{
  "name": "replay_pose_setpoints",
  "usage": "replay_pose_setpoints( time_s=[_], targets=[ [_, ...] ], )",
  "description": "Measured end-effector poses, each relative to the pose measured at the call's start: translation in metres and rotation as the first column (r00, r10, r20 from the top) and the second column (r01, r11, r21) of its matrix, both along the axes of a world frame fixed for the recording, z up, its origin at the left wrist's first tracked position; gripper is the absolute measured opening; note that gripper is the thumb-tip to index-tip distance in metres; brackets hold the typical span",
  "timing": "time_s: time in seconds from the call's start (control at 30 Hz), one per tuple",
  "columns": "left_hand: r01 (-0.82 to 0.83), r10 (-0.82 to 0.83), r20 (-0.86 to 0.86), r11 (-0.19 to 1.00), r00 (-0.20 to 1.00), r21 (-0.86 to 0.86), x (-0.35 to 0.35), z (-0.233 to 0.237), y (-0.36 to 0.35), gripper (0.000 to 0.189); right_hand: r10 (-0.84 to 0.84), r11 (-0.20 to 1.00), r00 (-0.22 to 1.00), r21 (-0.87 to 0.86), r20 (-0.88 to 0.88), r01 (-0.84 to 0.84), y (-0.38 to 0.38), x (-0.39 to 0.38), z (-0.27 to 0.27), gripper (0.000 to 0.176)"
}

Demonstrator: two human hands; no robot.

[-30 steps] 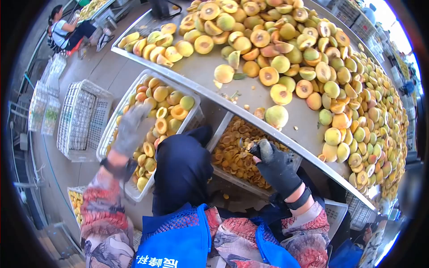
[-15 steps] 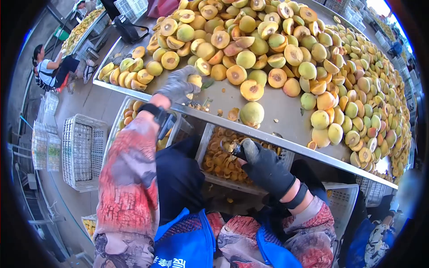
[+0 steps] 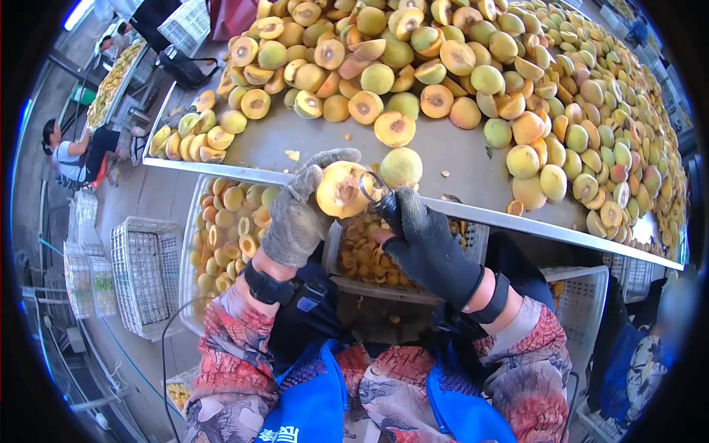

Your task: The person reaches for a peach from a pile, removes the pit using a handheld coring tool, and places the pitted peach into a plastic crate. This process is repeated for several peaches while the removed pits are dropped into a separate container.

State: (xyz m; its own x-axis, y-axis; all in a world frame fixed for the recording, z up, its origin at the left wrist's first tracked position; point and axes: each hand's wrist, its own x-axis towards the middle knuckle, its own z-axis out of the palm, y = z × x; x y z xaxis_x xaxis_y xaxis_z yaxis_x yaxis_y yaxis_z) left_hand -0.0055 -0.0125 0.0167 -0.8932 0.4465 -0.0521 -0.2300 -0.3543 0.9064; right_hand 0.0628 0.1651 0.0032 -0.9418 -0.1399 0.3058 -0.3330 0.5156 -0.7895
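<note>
My left hand (image 3: 299, 221), in a grey glove, grips a peach half (image 3: 334, 193) with its cut face turned toward my right hand. In my black-gloved right hand (image 3: 439, 251) is a pitting tool (image 3: 389, 207) with a dark handle and a thin metal loop. The loop meets the right side of the cut face, and bits of flesh cling near it. Just behind the tool, a whole-looking peach (image 3: 402, 167) sits near the edge of the metal table (image 3: 295, 140). Below my hands, a crate (image 3: 388, 289) holds peach scraps.
A big heap of halved peaches (image 3: 509, 81) covers much of the table. To the left stand a crate (image 3: 187, 273) of peach halves and a white crate (image 3: 148, 277). Another person (image 3: 70, 151) sits at the far left; a black bag (image 3: 185, 68) lies on the table's far left corner.
My left hand has come from the table back toward my body with a peach half, meeting the tool. My right hand has lifted slightly, and the view has shifted.
</note>
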Motion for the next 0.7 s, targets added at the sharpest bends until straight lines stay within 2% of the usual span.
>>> replay_pose_setpoints(
  time_s=[0.1,0.2,0.3,0.37,0.47,0.6,0.67,0.7],
  targets=[
    [-0.006,0.006,-0.009,1.0,1.0,0.004,0.006,-0.004,0.01,0.053,0.02,1.0,1.0,0.011,-0.01,-0.02,0.003,-0.002,-0.005,0.044],
    [-0.038,0.038,-0.011,0.999,0.999,0.009,0.011,-0.004,0.019,0.054,0.047,0.999,0.995,0.0,-0.091,-0.047,0.002,-0.003,-0.009,0.041],
    [-0.119,0.119,-0.033,0.993,0.992,0.016,0.014,-0.009,0.028,0.057,0.07,0.998,0.997,-0.002,-0.038,-0.07,0.001,0.0,-0.011,0.038],
    [-0.172,0.174,-0.026,0.982,0.984,0.074,0.013,-0.018,0.029,0.056,0.03,0.997,0.998,-0.074,0.051,-0.026,-0.001,0.003,-0.016,0.039],
    [-0.203,0.202,0.022,0.969,0.979,0.143,0.017,-0.018,0.036,0.054,0.055,0.998,0.998,-0.003,-0.007,-0.055,-0.001,0.004,-0.021,0.04],
    [-0.208,0.205,0.036,0.966,0.978,0.156,0.02,-0.011,0.039,0.046,0.065,0.995,0.997,-0.083,0.039,-0.062,-0.007,0.007,-0.026,0.041],
    [-0.261,0.264,-0.009,0.959,0.965,0.114,0.022,-0.01,0.04,0.043,0.079,0.995,0.983,-0.075,0.168,-0.067,-0.008,0.008,-0.028,0.055],
    [-0.259,0.261,-0.003,0.96,0.965,0.11,0.022,-0.012,0.038,0.043,0.076,0.995,0.982,-0.077,0.174,-0.064,-0.009,0.009,-0.025,0.055]
  ],
)
